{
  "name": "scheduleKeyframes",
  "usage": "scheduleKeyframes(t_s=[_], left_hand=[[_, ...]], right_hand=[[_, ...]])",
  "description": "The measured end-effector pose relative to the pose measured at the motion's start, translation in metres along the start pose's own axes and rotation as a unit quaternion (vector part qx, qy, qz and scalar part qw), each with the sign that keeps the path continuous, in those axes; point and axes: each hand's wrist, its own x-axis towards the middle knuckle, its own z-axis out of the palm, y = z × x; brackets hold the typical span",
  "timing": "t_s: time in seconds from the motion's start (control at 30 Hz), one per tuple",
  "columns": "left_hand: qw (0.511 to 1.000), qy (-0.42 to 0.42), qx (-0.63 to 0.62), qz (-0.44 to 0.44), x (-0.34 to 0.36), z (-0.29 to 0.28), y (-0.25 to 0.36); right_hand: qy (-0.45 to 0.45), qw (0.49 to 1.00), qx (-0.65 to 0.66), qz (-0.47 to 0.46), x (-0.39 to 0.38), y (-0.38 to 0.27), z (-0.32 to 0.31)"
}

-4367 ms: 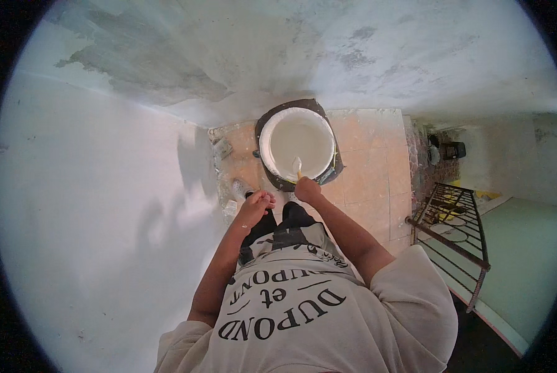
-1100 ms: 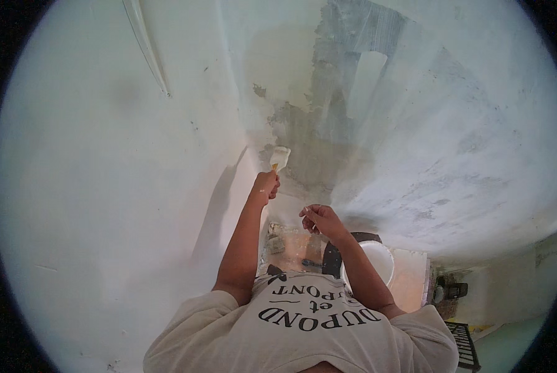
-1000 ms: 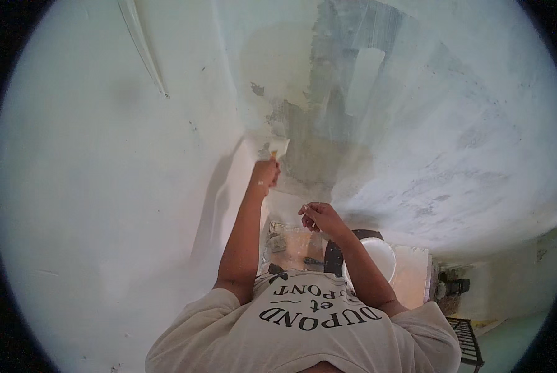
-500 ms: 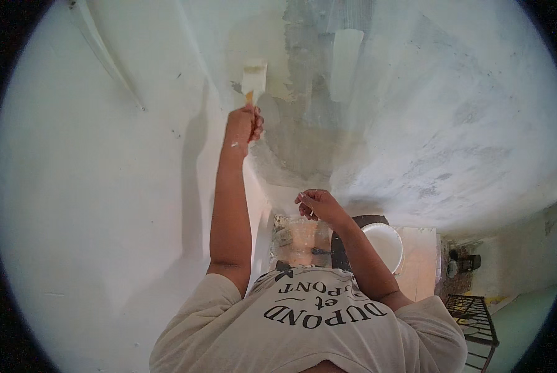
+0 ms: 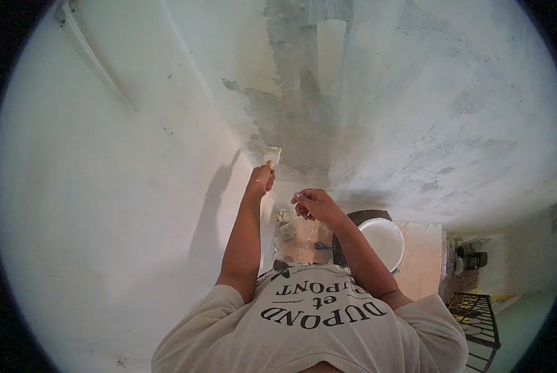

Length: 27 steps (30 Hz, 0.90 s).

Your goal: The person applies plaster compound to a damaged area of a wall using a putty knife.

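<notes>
My left hand (image 5: 261,180) is closed round the handle of a flat paintbrush (image 5: 273,154) with pale bristles. The brush head lies against the lower part of a grey, patchy wall (image 5: 303,133), close to the corner with the white wall (image 5: 135,217). My right hand (image 5: 314,204) hangs in front of my body to the right of the brush, its fingers curled in. White smears show at its fingertips, and whether anything is pinched there is hidden. Below the right forearm stands a white bucket (image 5: 401,248), its inside pale.
A dark round-edged surface (image 5: 368,216) lies beneath the bucket. The floor (image 5: 303,239) by my feet is stained with white. A dark metal rack (image 5: 477,317) stands at the lower right, with a dark object (image 5: 475,260) beyond it. A pale strip (image 5: 95,59) runs along the upper left wall.
My left hand has brought the paintbrush down the wall toward me and slightly right, bending the arm. My right hand has hardly moved, and the view has shifted a little.
</notes>
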Motion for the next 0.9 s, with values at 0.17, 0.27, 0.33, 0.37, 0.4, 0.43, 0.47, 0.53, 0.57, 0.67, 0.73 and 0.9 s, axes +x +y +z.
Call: scheduleKeyframes(t_s=[0.17,0.27,0.33,0.37,0.4,0.43,0.47,0.53,0.57,0.67,0.73,0.9], left_hand=[[0.991,0.047,0.007,0.124,-0.036,0.006,0.090],[0.982,0.017,-0.056,0.181,-0.090,0.010,0.156],[0.973,-0.009,-0.063,0.224,-0.129,0.023,0.191],[0.972,-0.005,-0.064,0.226,-0.147,0.028,0.202],[0.970,-0.018,-0.055,0.238,-0.157,0.033,0.207],[0.967,-0.032,-0.045,0.250,-0.162,0.037,0.209],[0.967,-0.030,-0.044,0.250,-0.162,0.040,0.208],[0.956,-0.066,-0.033,0.283,-0.152,0.050,0.202],[0.956,-0.067,-0.032,0.283,-0.136,0.052,0.196],[0.980,-0.014,-0.047,0.193,-0.075,0.055,0.155],[0.983,-0.012,-0.065,0.174,-0.049,0.057,0.117],[0.995,-0.002,-0.078,0.059,-0.018,0.053,0.042]], right_hand=[[-0.022,1.000,-0.006,0.014,-0.010,-0.003,-0.001],[-0.033,0.999,0.002,0.007,-0.013,0.000,-0.005],[-0.029,1.000,-0.002,-0.001,-0.015,0.003,-0.011],[-0.033,0.999,-0.001,-0.001,-0.018,0.003,-0.011],[-0.030,1.000,0.000,0.001,-0.020,0.002,-0.012],[-0.026,1.000,0.001,0.004,-0.021,0.002,-0.015],[-0.027,1.000,0.002,0.004,-0.023,0.004,-0.016],[-0.037,0.999,-0.003,0.006,-0.026,0.010,-0.020],[-0.037,0.999,-0.002,0.006,-0.028,0.012,-0.021],[-0.042,0.999,-0.001,0.017,-0.037,0.018,-0.025],[-0.035,0.999,0.000,0.021,-0.043,0.021,-0.029],[-0.036,0.999,-0.010,0.029,-0.050,0.030,-0.041]])
